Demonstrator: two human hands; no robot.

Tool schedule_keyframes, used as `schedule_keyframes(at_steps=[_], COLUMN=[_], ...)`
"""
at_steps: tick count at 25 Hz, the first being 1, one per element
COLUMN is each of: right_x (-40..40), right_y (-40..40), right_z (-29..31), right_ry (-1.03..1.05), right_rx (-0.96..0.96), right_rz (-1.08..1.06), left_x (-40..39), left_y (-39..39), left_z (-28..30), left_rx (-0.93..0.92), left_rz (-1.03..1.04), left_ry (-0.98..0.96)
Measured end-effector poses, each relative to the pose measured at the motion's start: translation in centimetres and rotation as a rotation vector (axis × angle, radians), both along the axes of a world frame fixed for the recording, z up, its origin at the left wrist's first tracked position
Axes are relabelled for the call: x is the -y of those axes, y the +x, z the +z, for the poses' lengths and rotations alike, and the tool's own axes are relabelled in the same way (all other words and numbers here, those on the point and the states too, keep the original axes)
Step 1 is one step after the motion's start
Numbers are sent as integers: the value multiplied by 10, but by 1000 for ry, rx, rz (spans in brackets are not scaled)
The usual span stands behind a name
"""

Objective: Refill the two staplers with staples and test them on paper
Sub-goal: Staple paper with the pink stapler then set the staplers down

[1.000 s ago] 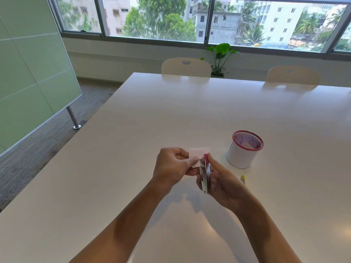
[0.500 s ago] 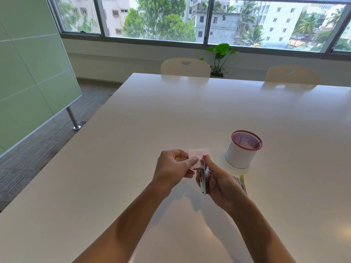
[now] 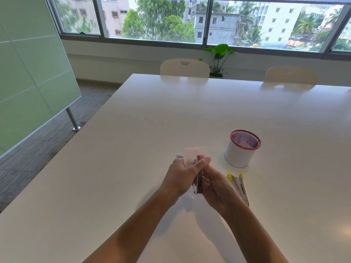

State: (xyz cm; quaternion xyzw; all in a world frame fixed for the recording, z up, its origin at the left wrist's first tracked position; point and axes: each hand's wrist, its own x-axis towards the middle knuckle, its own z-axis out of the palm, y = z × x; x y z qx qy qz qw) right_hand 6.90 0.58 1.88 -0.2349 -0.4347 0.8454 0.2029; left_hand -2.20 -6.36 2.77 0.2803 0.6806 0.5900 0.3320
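Above the table's (image 3: 133,149) near edge, your left hand (image 3: 182,175) and right hand (image 3: 216,188) both grip the red stapler (image 3: 198,182), a white paper slip (image 3: 193,154) in its mouth. The yellow stapler (image 3: 240,187) lies just right, near the mesh cup (image 3: 241,150).

An office meeting room: a long white bench (image 3: 171,114), chairs (image 3: 184,67), a glass partition (image 3: 28,73), wide city-view windows (image 3: 152,18).

A red-rimmed mesh pen cup (image 3: 243,150) stands on the white worktop (image 3: 144,141). Two cream chairs (image 3: 184,67) and a potted plant (image 3: 219,57) sit beneath the window.
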Motion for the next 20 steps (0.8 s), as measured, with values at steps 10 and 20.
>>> schedule_keyframes(at_steps=[10, 20], right_x=[3, 5], right_y=[3, 3], right_z=[3, 2], right_ry=[63, 17], right_rx=[10, 27], right_rz=[-29, -80], left_x=[-3, -1], left_y=[3, 4], left_z=[-2, -2], left_rx=[-5, -32], left_rz=[22, 51], left_ry=[27, 24])
